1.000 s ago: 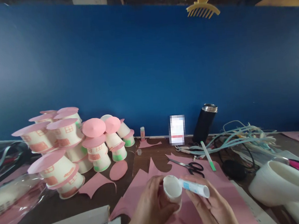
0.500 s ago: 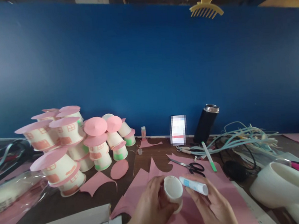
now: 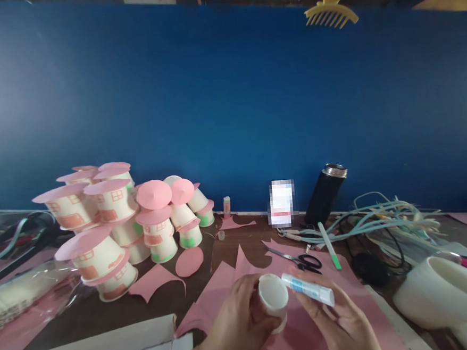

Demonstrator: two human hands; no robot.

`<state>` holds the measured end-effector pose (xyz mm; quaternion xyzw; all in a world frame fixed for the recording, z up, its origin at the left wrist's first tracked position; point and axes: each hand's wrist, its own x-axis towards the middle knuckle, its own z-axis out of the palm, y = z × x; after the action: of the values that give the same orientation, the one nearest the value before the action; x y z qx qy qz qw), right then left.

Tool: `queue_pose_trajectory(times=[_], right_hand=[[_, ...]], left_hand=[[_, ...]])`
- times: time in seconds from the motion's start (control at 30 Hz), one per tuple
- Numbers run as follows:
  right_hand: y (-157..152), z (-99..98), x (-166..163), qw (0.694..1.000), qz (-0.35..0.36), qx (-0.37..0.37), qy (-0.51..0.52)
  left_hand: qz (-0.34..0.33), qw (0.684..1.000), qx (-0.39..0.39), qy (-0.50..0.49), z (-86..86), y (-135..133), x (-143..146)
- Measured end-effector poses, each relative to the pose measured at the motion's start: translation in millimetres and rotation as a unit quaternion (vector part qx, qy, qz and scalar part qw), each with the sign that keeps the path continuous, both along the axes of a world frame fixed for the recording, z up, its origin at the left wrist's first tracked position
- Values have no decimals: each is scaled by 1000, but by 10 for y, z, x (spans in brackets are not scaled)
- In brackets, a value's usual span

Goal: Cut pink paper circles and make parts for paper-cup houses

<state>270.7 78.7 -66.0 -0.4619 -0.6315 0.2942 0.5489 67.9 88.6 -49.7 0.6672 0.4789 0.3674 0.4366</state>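
Note:
My left hand is closed around a white paper cup, whose rim faces up toward me. In my right hand is a white and blue glue stick, its tip close to the cup's right rim; whether they touch I cannot tell. Pink paper sheets lie beneath both hands. Just beyond the right hand rest black-handled scissors. A pink paper circle lies on the table to the left of the hands.
Stacked cups with pink paper tops crowd the left. A small uncapped tube stands at the back. A black bottle, a green-ended marker, cables and a white tape roll occupy the right. A white box sits front left.
The whole view has shifted slightly, so things appear a little further right. The glue stick has moved slightly along the cup's rim. Both hands keep their hold.

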Motion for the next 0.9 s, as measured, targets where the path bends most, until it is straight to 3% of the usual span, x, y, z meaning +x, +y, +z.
queue_pose_trajectory(times=[0.3, 0.9], right_hand=[[22, -12, -27, 1000, 11, 6, 17], [-11, -47, 32, 994, -24, 25, -100]], left_hand=[[-8, 1000, -12, -10, 2, -2, -2], [4, 1000, -2, -3, -19, -8, -7]])
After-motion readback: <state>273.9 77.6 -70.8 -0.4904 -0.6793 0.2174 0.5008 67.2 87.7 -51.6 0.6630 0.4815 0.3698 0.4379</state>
